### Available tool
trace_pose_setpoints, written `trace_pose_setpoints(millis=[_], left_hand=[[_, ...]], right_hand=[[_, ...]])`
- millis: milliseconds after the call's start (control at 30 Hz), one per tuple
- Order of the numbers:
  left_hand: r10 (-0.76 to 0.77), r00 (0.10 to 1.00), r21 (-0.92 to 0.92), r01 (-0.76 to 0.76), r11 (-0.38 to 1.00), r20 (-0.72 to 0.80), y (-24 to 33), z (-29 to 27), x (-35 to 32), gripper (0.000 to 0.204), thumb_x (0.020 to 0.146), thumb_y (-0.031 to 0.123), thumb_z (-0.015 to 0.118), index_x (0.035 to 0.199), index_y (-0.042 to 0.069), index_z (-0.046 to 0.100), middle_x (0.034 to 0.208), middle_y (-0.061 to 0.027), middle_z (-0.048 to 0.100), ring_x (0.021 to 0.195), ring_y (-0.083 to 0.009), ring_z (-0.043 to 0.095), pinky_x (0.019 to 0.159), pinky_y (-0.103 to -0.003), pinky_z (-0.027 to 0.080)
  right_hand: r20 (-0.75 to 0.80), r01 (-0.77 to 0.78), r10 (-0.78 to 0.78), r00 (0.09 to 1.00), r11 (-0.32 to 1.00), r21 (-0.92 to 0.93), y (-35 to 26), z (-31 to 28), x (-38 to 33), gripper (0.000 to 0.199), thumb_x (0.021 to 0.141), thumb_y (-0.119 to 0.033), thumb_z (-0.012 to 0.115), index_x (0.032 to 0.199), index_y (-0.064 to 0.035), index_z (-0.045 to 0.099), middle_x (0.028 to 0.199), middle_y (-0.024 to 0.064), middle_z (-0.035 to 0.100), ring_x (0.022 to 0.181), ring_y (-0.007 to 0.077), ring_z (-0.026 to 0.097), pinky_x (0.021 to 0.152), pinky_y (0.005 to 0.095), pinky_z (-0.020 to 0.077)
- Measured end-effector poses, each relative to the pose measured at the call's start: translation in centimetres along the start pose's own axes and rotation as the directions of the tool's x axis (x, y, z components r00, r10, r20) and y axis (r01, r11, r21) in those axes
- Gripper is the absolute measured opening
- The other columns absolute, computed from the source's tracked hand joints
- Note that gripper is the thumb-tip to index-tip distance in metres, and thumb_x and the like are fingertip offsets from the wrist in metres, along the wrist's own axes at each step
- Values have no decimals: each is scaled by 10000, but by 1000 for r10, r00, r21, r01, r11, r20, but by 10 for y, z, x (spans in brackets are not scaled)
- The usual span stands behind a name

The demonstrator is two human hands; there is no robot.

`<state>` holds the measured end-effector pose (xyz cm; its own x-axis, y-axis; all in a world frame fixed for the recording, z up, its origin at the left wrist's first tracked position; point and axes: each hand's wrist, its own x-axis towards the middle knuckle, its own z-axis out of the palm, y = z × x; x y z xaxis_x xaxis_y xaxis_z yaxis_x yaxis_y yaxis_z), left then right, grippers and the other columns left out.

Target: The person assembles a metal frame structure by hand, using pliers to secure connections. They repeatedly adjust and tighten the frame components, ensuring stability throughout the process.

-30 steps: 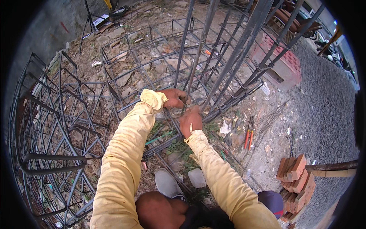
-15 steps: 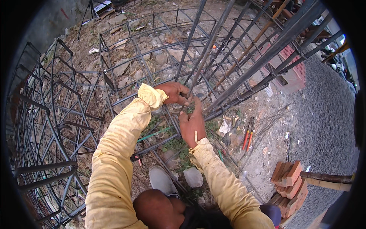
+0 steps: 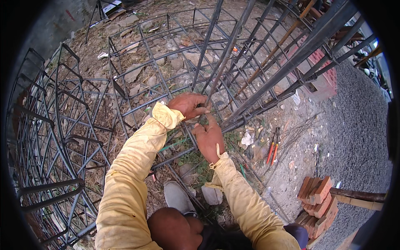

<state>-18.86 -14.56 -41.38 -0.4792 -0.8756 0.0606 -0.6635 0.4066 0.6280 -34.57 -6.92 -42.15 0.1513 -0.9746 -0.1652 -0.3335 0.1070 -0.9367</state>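
Roughly, going left to right: a curved rebar cage (image 3: 62, 137) of dark steel bars filled the 9 o'clock side, lying over dry dirt and rubble. Near center, the left hand (image 3: 188, 105), yellow sleeve, was curled shut around a slanted steel bar (image 3: 221, 62) where it met the cage grid; that bar ran up toward 12 o'clock. Just below, at about 5 o'clock from it, the right hand (image 3: 209, 137) was fingers-up against the same joint, fingertips pinched narrow at the crossing; whether they held wire, couldn't tell. The two hands were nearly touching. Right of them, at 3 o'clock, orange-handled pliers (image 3: 273, 146) lay on the ground, apart from both hands. A stack of red bricks (image 3: 318, 200) sat toward 4 o'clock, beside grey gravel (image 3: 358, 125).
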Motion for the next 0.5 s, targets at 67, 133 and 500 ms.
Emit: trace_pose_setpoints(millis=[67, 133, 500], left_hand=[[12, 1000, 21, -11, 1000, -20, -1, 2, 0, 226, 861, 277, 647, 1002, 101, 640, 929, -139, 655, 894, -350, 624, 766, -430, 485], [-27, 999, 54, 28, 998, -17, 1, 3, -1, 238, 864, 288, 643, 1016, 104, 639, 942, -145, 651, 911, -355, 619, 777, -438, 484], [-13, 998, 88, 19, 996, -69, -1, 5, -6, 271, 881, 320, 608, 1073, 129, 622, 961, -150, 631, 926, -371, 604, 775, -463, 477]], right_hand=[[46, -51, 49, 998, 998, 40, 6, -1, 9, 555, 879, -145, 568, 1365, 46, 380, 781, 107, 653, 599, 153, 571, 531, 299, 446], [85, -115, 106, 991, 988, 104, 6, -1, 15, 550, 873, -149, 575, 1348, 51, 384, 788, 119, 650, 619, 176, 577, 545, 313, 444], [38, -229, 236, 971, 869, 439, -23, 10, 5, 534, 880, -79, 554, 1352, 35, 331, 773, 99, 630, 655, 166, 582, 604, 327, 455]])
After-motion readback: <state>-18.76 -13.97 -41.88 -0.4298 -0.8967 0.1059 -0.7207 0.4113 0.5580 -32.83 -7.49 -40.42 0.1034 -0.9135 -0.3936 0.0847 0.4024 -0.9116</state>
